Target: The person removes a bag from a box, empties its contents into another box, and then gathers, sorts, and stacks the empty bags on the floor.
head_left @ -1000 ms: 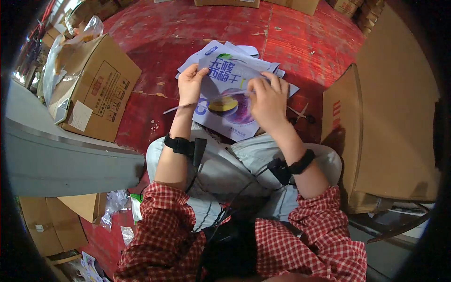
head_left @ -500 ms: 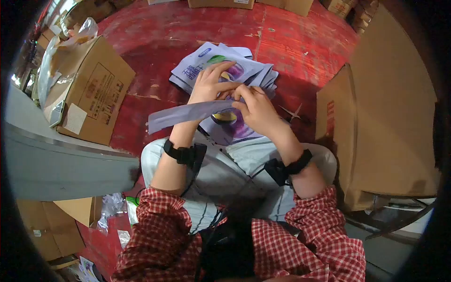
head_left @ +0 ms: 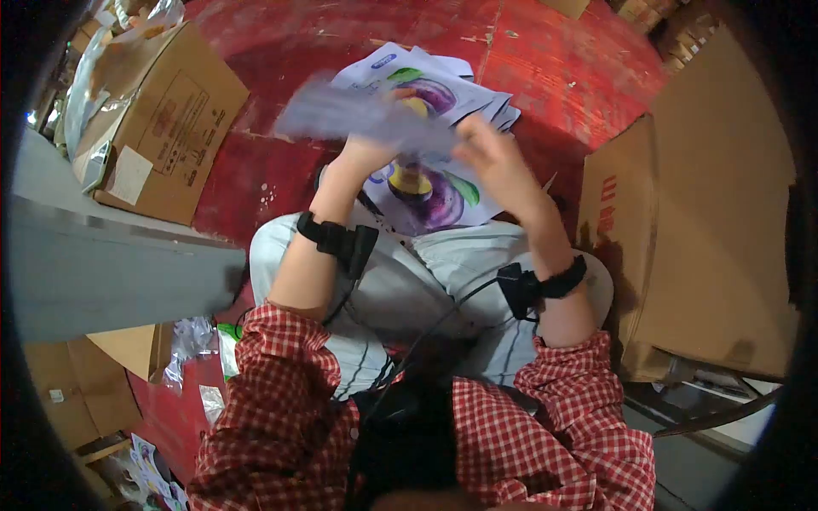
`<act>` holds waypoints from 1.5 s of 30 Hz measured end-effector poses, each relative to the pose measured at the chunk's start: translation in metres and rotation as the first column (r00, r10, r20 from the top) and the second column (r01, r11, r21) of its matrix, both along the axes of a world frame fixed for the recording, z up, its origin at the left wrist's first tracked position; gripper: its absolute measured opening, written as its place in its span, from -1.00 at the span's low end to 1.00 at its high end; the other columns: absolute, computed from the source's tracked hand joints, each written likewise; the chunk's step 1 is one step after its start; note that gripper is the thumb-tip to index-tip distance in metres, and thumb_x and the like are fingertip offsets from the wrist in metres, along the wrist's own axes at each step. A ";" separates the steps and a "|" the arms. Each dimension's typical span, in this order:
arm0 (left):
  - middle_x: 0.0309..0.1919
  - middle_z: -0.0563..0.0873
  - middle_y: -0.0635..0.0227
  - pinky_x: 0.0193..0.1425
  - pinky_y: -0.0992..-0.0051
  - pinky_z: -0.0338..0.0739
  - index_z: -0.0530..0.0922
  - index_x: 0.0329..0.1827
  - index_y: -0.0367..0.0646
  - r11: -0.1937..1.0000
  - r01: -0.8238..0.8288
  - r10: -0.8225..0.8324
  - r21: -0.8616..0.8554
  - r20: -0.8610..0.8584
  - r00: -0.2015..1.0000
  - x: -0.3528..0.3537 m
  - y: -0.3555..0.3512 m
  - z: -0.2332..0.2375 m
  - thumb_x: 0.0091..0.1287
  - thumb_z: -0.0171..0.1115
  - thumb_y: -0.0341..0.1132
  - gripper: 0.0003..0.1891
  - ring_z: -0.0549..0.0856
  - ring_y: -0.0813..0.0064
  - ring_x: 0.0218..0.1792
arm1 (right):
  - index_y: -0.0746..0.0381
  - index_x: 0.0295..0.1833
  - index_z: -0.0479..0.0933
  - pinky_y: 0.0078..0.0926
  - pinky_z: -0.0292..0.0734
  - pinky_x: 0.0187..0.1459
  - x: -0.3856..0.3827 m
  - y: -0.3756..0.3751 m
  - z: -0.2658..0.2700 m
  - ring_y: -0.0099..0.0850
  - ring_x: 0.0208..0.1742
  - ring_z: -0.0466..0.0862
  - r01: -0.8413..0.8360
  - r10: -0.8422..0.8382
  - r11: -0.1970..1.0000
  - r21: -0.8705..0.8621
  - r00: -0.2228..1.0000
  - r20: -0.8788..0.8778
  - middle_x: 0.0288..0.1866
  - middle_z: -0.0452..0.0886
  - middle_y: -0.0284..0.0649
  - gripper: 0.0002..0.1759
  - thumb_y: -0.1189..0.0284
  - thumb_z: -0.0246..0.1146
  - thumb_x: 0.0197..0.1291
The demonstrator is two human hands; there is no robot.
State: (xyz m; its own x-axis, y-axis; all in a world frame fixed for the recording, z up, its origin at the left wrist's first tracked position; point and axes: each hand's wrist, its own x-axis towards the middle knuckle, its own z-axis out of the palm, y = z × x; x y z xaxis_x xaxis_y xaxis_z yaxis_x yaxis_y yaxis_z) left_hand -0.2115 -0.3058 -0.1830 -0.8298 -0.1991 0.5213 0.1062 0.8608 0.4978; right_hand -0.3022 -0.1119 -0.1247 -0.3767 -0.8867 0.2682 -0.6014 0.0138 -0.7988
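Note:
My left hand (head_left: 368,153) is closed on a pale purple strip (head_left: 366,115), smeared by motion, which hides most of its fingers. The strip stretches above the hand, from the left towards my right hand (head_left: 503,170). My right hand is raised by the strip's right end with its fingers apart; blur hides whether it touches the strip. Below and beyond the hands lies a pile of flat printed pouches (head_left: 383,64), white and purple with a purple round picture. One nearer pouch (head_left: 434,204) lies against my crossed legs.
A taped cardboard box (head_left: 175,128) stands at left beside a grey ledge (head_left: 119,264). Tall open cardboard (head_left: 707,230) rises at right. The red floor (head_left: 298,51) is worn. Clear plastic wrapping (head_left: 192,345) lies at lower left. Black wrist straps with cables are on both forearms.
The strip has swung up over my left hand and is blurred. My right hand has moved right, apart from the left. The view has shifted slightly.

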 end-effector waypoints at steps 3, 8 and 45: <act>0.11 0.46 0.23 0.17 0.25 0.30 0.58 -0.32 -0.08 0.988 -0.147 0.150 -0.039 0.079 0.986 0.011 0.016 0.014 0.04 0.21 -0.30 -0.85 0.41 0.11 0.11 | 0.29 -0.17 0.35 -0.42 0.40 -0.29 -0.019 0.001 0.000 -0.28 -0.37 0.54 0.305 -0.231 0.911 -0.277 0.934 0.271 -0.44 0.48 -0.04 -0.80 0.46 0.15 0.11; 0.11 0.44 0.18 0.19 0.25 0.27 0.57 -0.22 -0.05 0.988 -0.148 0.151 -0.037 0.121 0.981 0.010 0.023 0.020 0.06 0.19 -0.31 -0.79 0.39 0.10 0.11 | 0.33 -0.17 0.41 -0.43 0.42 -0.24 -0.035 0.000 -0.016 -0.28 -0.32 0.55 0.347 -0.309 0.915 -0.204 0.931 0.196 -0.33 0.56 -0.08 -0.74 0.39 0.20 0.08; -0.15 0.52 0.07 -0.01 0.24 0.39 0.48 -0.19 -0.22 0.997 0.002 0.003 -0.082 0.054 0.999 0.015 0.016 0.022 -0.04 0.15 -0.39 -0.70 0.49 0.06 -0.10 | 0.21 -0.08 0.39 -0.19 0.44 -0.29 0.009 -0.003 -0.003 -0.02 -0.34 0.57 0.324 -0.264 0.920 0.221 0.928 -0.264 -0.43 0.56 0.02 -0.59 0.29 0.28 -0.04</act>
